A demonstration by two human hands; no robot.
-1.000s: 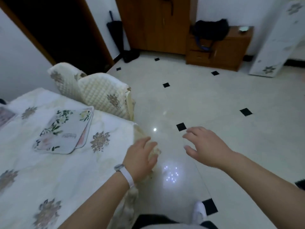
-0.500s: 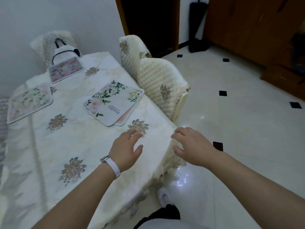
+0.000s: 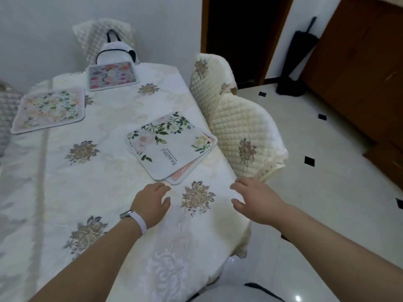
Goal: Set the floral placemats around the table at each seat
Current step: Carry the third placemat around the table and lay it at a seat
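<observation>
Your left hand [image 3: 150, 200] & right hand [image 3: 254, 198] are empty, fingers loosely spread. The stack of floral placemats [image 3: 170, 147] lies just ahead on the surface [image 3: 109, 175]. Prob. thin, light, floppy: pinch the top one's near corner.

A surface [image 3: 109, 131] draped in a white tablecloth [image 3: 54, 192] embroidered with gold-brown flower motifs [image 3: 197, 197] carries four floral placemats. Two lie stacked askew near the right edge: a leafy green-and-white placemat [image 3: 168, 147] printed "Beautiful" on top, and a pink placemat [image 3: 185, 172] peeking out beneath its near corner. A pink-blossom placemat [image 3: 111, 76] lies at the far end. A green-sprigged placemat [image 3: 50, 110] lies by the left edge, near it.
</observation>
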